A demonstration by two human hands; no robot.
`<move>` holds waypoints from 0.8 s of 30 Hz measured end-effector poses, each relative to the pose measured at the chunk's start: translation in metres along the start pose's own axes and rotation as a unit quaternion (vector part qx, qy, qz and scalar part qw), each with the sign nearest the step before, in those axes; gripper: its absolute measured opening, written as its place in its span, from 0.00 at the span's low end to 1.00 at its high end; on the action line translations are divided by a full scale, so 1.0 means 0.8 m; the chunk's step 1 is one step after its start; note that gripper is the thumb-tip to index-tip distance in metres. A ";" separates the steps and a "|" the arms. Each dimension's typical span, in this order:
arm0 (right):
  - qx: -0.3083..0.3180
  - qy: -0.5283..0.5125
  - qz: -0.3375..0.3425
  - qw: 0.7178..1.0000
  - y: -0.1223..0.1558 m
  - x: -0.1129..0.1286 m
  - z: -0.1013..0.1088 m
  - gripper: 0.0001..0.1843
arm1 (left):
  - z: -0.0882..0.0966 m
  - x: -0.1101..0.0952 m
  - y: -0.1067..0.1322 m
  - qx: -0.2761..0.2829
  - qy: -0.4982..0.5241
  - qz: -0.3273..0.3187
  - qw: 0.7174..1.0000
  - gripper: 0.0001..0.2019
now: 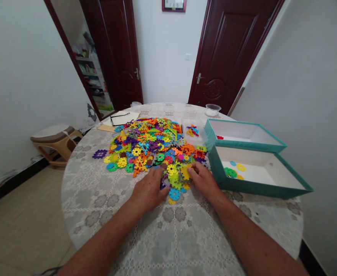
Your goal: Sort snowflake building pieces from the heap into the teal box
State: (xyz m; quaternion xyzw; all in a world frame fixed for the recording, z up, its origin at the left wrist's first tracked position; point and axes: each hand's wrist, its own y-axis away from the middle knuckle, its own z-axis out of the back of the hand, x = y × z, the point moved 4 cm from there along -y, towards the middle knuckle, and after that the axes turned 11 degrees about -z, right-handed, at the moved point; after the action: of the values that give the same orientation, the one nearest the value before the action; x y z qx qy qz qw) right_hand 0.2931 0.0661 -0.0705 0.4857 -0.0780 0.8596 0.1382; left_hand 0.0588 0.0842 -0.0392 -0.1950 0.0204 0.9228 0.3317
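Note:
A large heap of colourful interlocking plastic pieces, flower discs, squares and triangles, lies on the table. At its near edge, my left hand curls its thumb and fingers around a purple piece. My right hand pinches a yellow square piece between thumb and fingers. Between the hands lie a yellow flower disc and lime green pieces. A blue flower disc rests on the tablecloth just in front of them.
Two teal boxes stand at the right; the nearer box holds several green, yellow and blue discs, the farther box a red piece. A clear tray has a few pieces. Glasses lie on paper at the back left; a clear bowl stands behind.

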 end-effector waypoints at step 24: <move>-0.027 -0.059 0.056 0.996 0.010 0.015 -0.004 0.12 | -0.001 0.002 -0.024 -0.184 0.177 -0.066 0.965 0.04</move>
State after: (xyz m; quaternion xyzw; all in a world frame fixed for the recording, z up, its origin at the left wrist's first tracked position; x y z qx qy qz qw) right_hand 0.2819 0.0610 -0.0623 0.5270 -0.1359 0.8332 0.0980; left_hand 0.0697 0.0998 -0.0385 -0.4135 -0.1043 0.8374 0.3418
